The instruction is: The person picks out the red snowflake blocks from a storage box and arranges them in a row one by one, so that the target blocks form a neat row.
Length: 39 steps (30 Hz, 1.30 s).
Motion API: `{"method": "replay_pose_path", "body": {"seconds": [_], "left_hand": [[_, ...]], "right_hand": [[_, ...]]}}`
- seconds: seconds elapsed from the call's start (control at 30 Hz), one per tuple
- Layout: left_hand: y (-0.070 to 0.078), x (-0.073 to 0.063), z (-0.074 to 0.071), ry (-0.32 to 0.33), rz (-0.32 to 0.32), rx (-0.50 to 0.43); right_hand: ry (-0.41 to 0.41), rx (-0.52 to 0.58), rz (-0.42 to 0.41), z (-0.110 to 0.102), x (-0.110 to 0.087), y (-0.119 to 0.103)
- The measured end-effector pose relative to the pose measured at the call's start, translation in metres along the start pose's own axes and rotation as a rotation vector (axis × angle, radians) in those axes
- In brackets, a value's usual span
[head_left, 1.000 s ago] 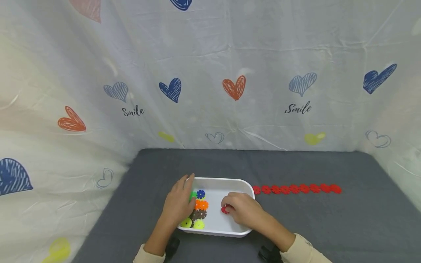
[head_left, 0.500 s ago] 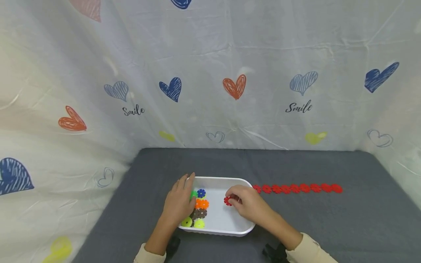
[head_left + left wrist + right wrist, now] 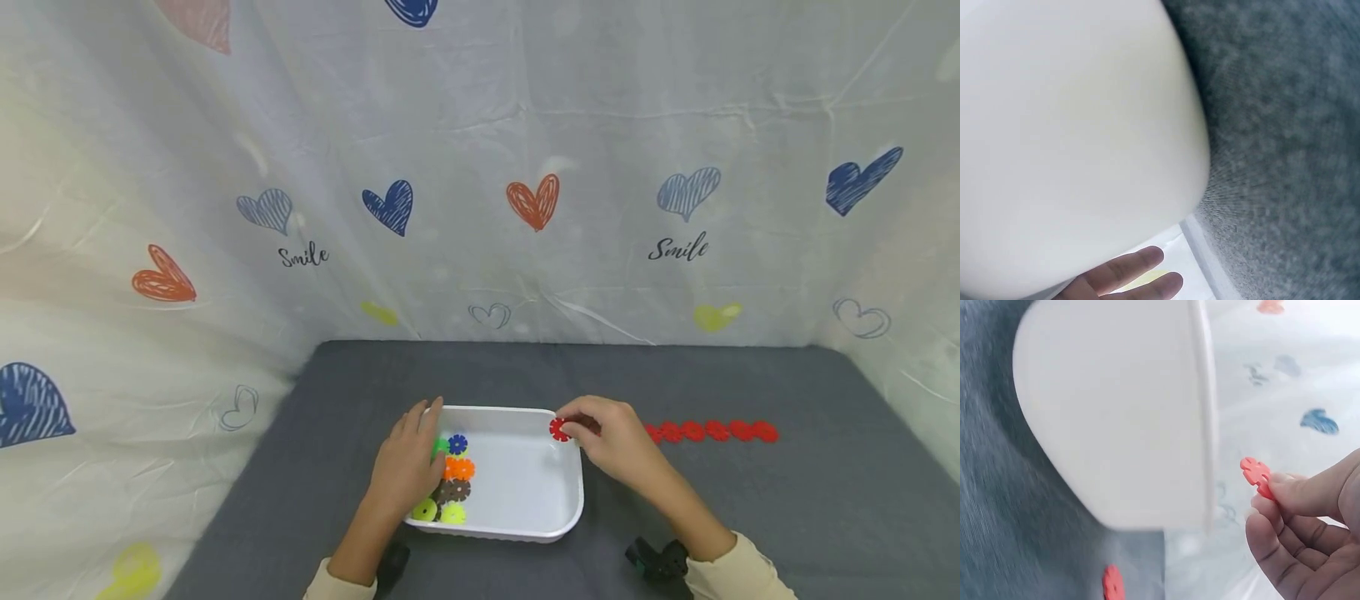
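Observation:
Between thumb and fingertips, my right hand (image 3: 617, 435) pinches a red notched plastic disc (image 3: 558, 429) over the far right corner of the white tray (image 3: 517, 533). In the right wrist view the disc (image 3: 1256, 475) shows its slots, held above the rim. My left hand (image 3: 407, 462) rests on the tray's left rim with its fingers stretched out, partly covering the pieces inside. Two of its straight fingers (image 3: 1138, 275) show past the tray wall in the left wrist view. A row of red discs (image 3: 717, 431) lies on the cloth to the right, its near end hidden behind my right hand.
Along the tray's left side lie blue (image 3: 457, 444), green, orange (image 3: 460, 468), brown (image 3: 454, 490) and yellow-green discs (image 3: 452, 512). Dark grey cloth (image 3: 750, 500) covers the table. A white curtain (image 3: 600, 275) with printed hearts hangs behind and at the sides.
My right hand has lifted the red disc from the middle of the tray and carried it right and away from me to the far right corner. The left hand has stayed in place.

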<state>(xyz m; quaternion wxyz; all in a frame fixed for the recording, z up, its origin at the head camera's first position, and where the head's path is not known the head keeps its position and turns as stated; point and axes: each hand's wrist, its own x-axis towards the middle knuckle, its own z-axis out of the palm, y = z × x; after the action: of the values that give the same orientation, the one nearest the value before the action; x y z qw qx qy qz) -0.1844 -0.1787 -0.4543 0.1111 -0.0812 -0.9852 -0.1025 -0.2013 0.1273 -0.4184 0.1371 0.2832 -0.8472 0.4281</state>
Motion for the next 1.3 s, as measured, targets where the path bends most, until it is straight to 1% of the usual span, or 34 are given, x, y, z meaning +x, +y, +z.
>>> {"method": "replay_pose_path", "body": {"seconds": [0.17, 0.4, 0.63, 0.87, 0.97, 1.1, 1.3], "left_hand": [[0.000, 0.000, 0.001, 0.006, 0.003, 0.001], [0.000, -0.001, 0.000, 0.009, 0.005, -0.001], [0.000, -0.001, 0.002, 0.005, -0.002, -0.013], [-0.001, -0.003, 0.003, 0.009, 0.006, -0.010], [-0.001, -0.003, 0.002, 0.008, 0.004, -0.007], [-0.001, -0.002, 0.001, 0.005, 0.002, -0.003], [-0.001, -0.001, 0.001, 0.007, 0.007, -0.002]], "right_hand": [[0.039, -0.034, 0.050, -0.017, -0.005, 0.007], [0.068, -0.082, 0.104, -0.036, -0.013, 0.017], [0.082, -0.139, 0.140, -0.051, -0.020, 0.024], [0.101, -0.166, 0.175, -0.067, -0.026, 0.030], [0.096, -0.156, 0.197, -0.074, -0.027, 0.033], [0.092, -0.148, 0.243, -0.085, -0.028, 0.037], [0.077, -0.165, 0.340, -0.102, -0.032, 0.049]]}}
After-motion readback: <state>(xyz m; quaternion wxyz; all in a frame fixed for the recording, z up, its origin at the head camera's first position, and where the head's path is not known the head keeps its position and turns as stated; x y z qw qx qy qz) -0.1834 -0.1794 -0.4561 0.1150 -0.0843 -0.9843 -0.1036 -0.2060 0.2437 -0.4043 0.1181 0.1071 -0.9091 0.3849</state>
